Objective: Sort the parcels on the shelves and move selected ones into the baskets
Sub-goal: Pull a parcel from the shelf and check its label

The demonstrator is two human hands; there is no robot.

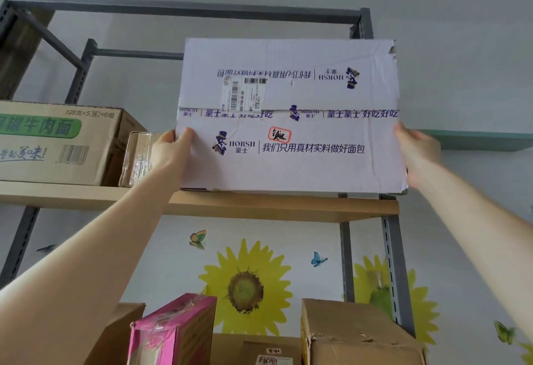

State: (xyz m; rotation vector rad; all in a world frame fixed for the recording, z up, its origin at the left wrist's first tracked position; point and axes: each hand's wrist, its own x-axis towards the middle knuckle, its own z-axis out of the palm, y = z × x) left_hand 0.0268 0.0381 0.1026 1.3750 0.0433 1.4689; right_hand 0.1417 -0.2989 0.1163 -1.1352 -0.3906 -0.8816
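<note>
A large white HORSH carton (291,145) with purple print and a shipping label stands on the top wooden shelf (259,206), its printed face toward me. My left hand (170,151) grips its left edge, thumb on the front. My right hand (415,154) holds its right edge, fingers wrapped round the side. Both arms reach up from below.
On the same shelf to the left sit a brown noodle carton (57,142) and a small taped parcel (138,159). The lower shelf holds a pink box (173,333), a brown box (354,335) and a flat labelled parcel (259,350). Grey metal uprights (395,272) frame the rack.
</note>
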